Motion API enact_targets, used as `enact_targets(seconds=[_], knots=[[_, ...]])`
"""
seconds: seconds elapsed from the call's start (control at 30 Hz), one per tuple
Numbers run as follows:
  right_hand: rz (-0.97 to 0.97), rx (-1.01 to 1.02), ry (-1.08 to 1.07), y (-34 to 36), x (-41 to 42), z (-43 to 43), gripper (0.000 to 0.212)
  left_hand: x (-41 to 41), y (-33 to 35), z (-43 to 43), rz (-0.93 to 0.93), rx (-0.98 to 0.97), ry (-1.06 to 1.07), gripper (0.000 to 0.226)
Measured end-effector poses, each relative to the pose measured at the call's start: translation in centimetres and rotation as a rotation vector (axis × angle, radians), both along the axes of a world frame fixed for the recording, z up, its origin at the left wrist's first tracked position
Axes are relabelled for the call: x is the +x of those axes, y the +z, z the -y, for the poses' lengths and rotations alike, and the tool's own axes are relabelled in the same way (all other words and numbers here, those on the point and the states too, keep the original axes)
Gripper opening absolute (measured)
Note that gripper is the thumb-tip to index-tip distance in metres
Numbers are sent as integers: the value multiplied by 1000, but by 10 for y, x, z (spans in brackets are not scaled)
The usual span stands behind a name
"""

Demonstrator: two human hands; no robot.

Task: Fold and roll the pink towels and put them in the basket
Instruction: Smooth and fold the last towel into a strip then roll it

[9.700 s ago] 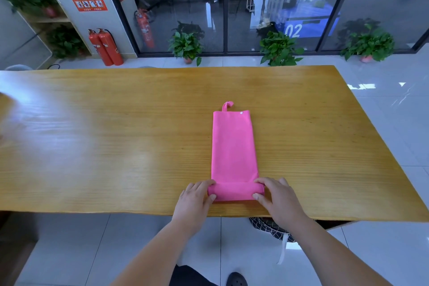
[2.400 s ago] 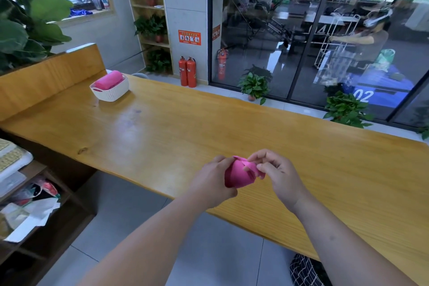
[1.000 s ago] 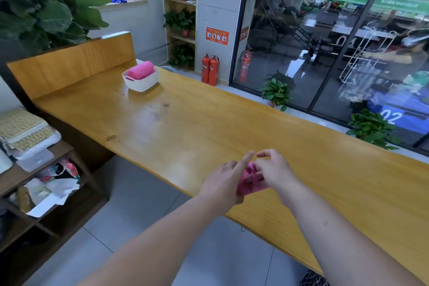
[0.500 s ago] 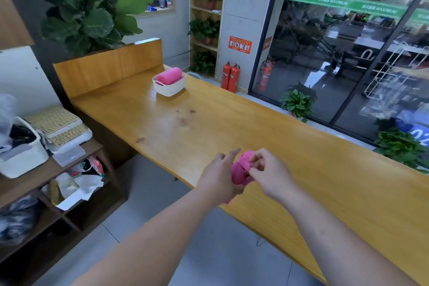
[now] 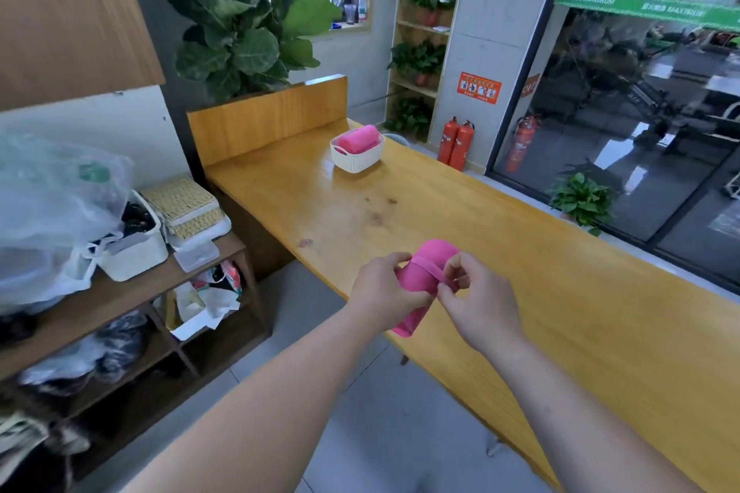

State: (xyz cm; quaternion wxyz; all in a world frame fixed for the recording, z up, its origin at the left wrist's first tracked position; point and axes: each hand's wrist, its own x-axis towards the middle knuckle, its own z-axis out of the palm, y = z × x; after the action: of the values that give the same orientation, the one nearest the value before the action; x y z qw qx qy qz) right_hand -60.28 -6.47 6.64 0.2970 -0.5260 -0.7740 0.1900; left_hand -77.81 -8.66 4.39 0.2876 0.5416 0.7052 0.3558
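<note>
A rolled pink towel (image 5: 428,272) is held in the air over the near edge of the wooden table (image 5: 560,292). My left hand (image 5: 380,288) grips the roll from the left. My right hand (image 5: 476,296) pinches the towel's pink loop, which is stretched across the roll. At the far end of the table stands a white basket (image 5: 356,156) with another rolled pink towel (image 5: 358,138) lying in it.
A wooden shelf unit (image 5: 132,292) with bags, a white bin and boxes stands left of the table. A raised wooden panel (image 5: 268,120) closes the table's far end, with a large plant (image 5: 240,12) behind. Fire extinguishers (image 5: 454,144) and glass walls are on the right.
The flat towel from earlier is now a roll in my hands. The view has turned left and the basket has come nearer. My right hand has drawn the loop across the roll.
</note>
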Motion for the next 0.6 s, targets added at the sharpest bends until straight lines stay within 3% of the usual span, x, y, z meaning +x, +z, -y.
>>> enact_targets(seconds=[0.3,0.5,0.6], knots=[[-111,54,124,-24,-51,-44,25,-60,8,-24,583,-64,207,70],[-271,38,94,-63,-105,-113,29,-102,5,-67,757,-14,258,67],[-303,-113,-15,-87,-135,-155,31,-133,10,-99,792,34,320,64]])
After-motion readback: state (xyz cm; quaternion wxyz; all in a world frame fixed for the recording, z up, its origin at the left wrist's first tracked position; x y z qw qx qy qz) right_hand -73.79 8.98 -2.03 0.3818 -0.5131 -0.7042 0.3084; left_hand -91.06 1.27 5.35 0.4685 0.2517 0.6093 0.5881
